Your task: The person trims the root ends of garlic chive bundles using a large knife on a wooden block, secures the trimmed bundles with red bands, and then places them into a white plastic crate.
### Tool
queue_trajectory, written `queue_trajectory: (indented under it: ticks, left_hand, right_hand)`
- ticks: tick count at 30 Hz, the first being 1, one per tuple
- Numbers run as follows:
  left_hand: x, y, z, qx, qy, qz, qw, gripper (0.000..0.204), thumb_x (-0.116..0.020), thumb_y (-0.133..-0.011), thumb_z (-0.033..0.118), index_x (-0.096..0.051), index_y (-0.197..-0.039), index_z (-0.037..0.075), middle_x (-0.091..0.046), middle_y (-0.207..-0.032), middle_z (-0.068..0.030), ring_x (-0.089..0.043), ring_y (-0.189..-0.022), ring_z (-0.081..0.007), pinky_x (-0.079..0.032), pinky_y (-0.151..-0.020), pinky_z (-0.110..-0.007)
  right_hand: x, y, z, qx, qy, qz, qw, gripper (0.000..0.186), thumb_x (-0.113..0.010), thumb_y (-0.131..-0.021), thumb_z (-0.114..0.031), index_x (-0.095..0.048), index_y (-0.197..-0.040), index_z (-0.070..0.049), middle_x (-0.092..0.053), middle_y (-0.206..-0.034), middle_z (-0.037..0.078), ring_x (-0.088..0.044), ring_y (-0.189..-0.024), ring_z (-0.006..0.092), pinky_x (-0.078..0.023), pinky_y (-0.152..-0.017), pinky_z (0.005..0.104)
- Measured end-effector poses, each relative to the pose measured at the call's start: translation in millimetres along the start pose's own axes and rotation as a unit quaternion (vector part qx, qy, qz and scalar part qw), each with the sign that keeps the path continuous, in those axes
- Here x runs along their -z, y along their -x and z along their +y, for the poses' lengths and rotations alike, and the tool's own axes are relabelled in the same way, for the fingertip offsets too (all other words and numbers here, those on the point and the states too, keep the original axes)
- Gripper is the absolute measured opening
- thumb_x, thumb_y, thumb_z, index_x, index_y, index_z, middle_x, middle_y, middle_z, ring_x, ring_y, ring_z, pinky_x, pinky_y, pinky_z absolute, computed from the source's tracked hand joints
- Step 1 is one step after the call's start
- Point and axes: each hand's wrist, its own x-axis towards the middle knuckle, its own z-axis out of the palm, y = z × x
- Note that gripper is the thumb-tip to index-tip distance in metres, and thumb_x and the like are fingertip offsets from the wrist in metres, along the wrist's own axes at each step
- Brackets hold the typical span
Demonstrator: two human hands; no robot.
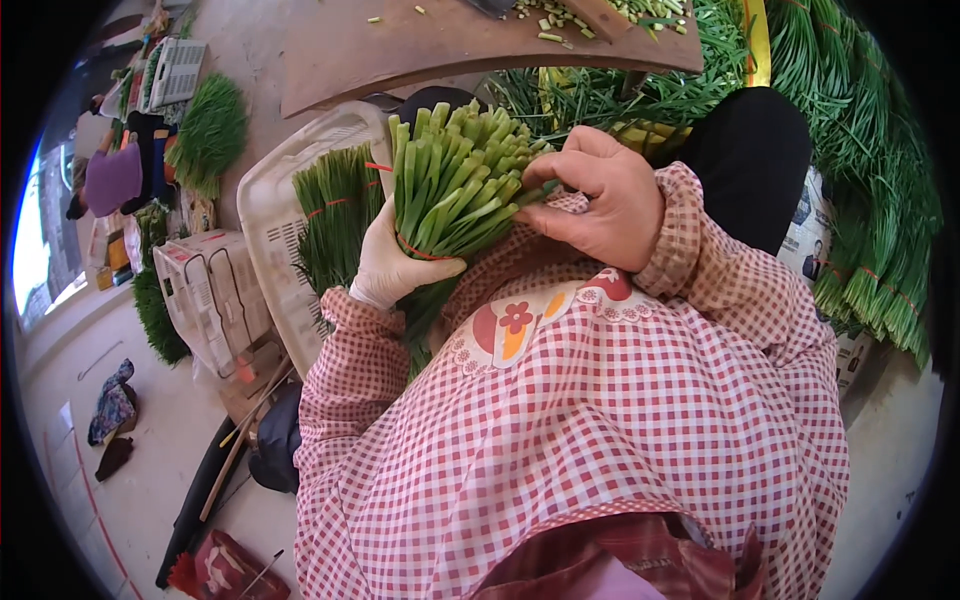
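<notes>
My left hand (393, 255), in a pale glove, grips a thick bunch of green stalks (449, 175) with a red band, cut ends facing up. My bare right hand (600, 200) is at the bunch's right side, fingers curled, pinching a green stalk at its edge. Just left of the held bunch, another banded bunch of greens (325, 215) rests in a white plastic crate (270, 210).
A brown board (390, 50) with chopped stem bits lies ahead. Long banded greens (865, 180) pile at right. Another person (115, 180) is at far left, near crates (205, 290) and bundles of greens (205, 130). Dark bags and sticks (240, 450) lie left on the floor.
</notes>
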Motion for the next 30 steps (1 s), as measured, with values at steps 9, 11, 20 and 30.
queue_trajectory:
  ticks: [9,11,20,30]
  left_hand:
    - [-10,9,-3,-0.021,-0.103,0.05,0.993,0.083,-0.084,-0.056,0.006,-0.041,-0.127,-0.001,-0.056,-0.117,-0.008,-0.053,-0.106,-0.0154,-0.043,-0.094,-0.03]
    - [-12,10,-2,-0.017,-0.11,0.058,0.992,0.083,-0.084,-0.056,0.006,-0.041,-0.127,-0.001,-0.056,-0.117,-0.008,-0.053,-0.106,-0.0152,-0.042,-0.094,-0.03]
    - [4,-2,6,0.054,-0.012,-0.026,0.998,0.087,-0.083,-0.054,-0.001,-0.039,-0.129,-0.001,-0.054,-0.121,-0.0076,-0.052,-0.11,-0.0165,-0.042,-0.096,-0.033]
    - [6,-8,3,0.044,0.031,-0.053,0.997,0.087,-0.085,-0.056,0.002,-0.039,-0.129,-0.001,-0.053,-0.124,-0.008,-0.051,-0.111,-0.0168,-0.042,-0.097,-0.033]
  right_hand:
    - [-7,8,-6,0.031,0.007,0.016,0.999,0.025,-0.076,-0.068,-0.011,-0.066,-0.089,-0.002,-0.054,-0.071,0.008,-0.054,-0.062,0.0202,-0.045,-0.055,0.0291]
    - [-8,9,-5,0.058,-0.01,0.036,0.998,0.025,-0.076,-0.067,-0.004,-0.065,-0.09,0.0,-0.053,-0.071,0.008,-0.052,-0.059,0.0182,-0.043,-0.052,0.0275]
    - [-13,6,10,0.042,-0.134,-0.001,0.99,0.016,-0.07,-0.074,-0.002,-0.065,-0.089,-0.001,-0.054,-0.071,0.007,-0.053,-0.063,0.019,-0.043,-0.055,0.0286]
    - [52,15,1,-0.137,-0.206,0.12,0.961,0.008,-0.065,-0.083,-0.009,-0.064,-0.09,-0.004,-0.06,-0.08,0.001,-0.053,-0.069,0.008,-0.041,-0.057,0.022]
